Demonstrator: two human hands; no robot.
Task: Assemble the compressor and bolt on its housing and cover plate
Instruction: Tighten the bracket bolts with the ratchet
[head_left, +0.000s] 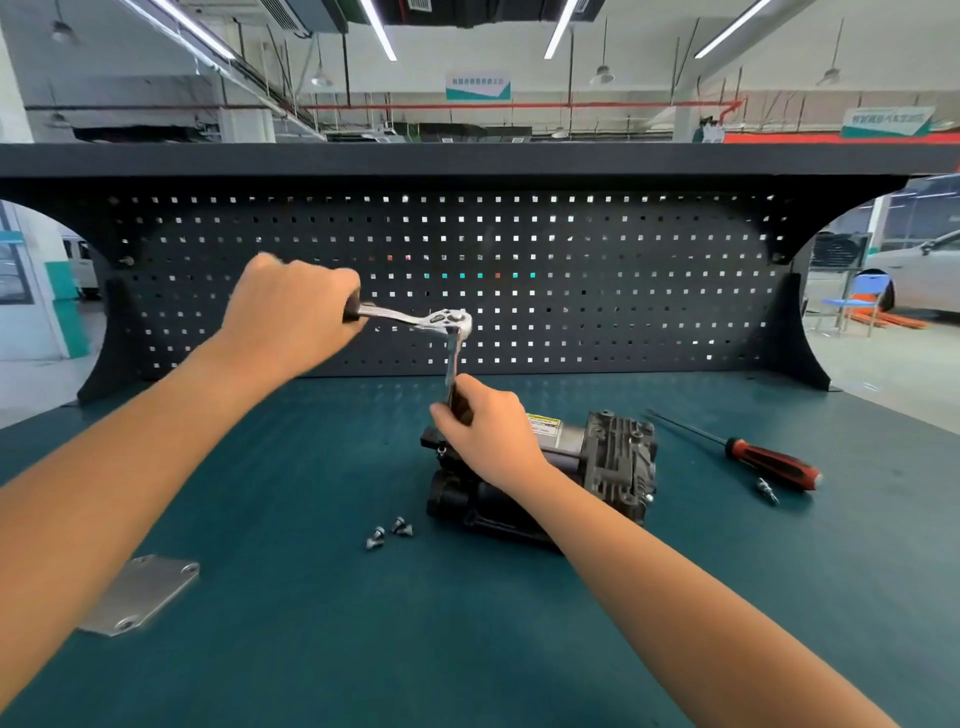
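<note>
Around the compressor (618, 457): ratchet (415, 316), left hand (291, 317) and right hand (483, 421) above its left end; two bolts (388, 532) just front-left; screwdriver (769, 460) right; pegboard (623, 291) behind; open bench mat (311, 623) in front and left.

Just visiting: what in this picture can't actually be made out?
Head view: where the extension bar meets the compressor; the right hand covers it.
Head view: the ratchet handle's grip; the left hand wraps it.
Head view: the compressor's label text; too small and blurred.
</note>
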